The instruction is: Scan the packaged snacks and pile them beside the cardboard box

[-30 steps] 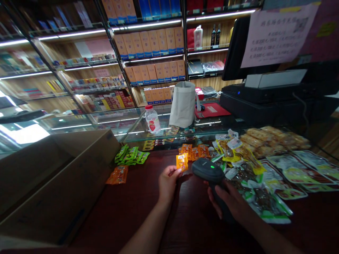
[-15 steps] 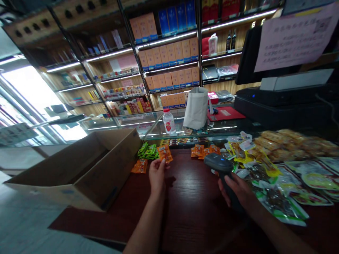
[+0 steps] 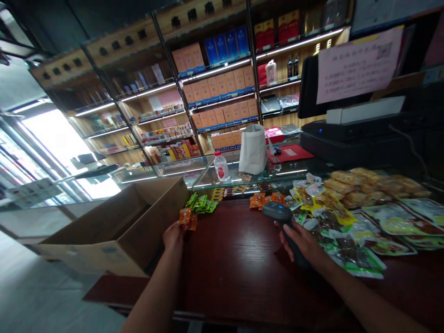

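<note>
While plastic snack packets [image 3: 350, 249] are lying on the dark wooden table [image 3: 236, 263], the left hand [image 3: 173, 236] is pinching an orange packet [image 3: 185, 217] and the right hand [image 3: 301, 243] is gripping a black barcode scanner [image 3: 277, 212].

Orange snack packet [image 3: 186, 218] — black barcode scanner [image 3: 278, 213], its light glowing blue.

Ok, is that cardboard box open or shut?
Open: the top of the cardboard box is uncovered, so its inner walls show.
</note>
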A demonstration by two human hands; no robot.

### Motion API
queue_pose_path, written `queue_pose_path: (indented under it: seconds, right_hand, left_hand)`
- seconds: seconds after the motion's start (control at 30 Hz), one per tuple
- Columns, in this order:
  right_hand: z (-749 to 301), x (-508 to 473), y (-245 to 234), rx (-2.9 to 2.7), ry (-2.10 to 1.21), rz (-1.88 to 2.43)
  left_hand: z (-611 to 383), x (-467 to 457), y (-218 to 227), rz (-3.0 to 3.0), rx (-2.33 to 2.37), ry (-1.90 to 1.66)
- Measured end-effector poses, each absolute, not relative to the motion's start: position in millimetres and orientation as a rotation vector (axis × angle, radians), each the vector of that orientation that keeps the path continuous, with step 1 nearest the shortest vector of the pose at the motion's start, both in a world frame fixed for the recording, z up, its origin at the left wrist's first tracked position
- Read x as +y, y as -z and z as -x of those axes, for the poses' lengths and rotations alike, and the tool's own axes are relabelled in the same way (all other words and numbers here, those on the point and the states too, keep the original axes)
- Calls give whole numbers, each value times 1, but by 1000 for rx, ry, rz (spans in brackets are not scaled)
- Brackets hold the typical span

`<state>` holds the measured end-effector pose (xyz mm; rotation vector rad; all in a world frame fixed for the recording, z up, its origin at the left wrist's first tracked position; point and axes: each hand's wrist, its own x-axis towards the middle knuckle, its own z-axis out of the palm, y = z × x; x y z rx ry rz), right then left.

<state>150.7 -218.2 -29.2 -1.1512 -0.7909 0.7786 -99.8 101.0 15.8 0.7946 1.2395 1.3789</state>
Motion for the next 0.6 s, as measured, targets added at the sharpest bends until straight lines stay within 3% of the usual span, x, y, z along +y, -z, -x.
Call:
queue_pose_path:
  seconds: [0.37, 0.6]
  right_hand:
    - [-152, -215, 32, -656, -827, 1166]
    - [-153, -215, 32, -606, -832, 1171]
  left_hand:
    - [109, 98, 10, -683, 1093, -1544]
    - [114, 90, 4, -676, 1072, -1499]
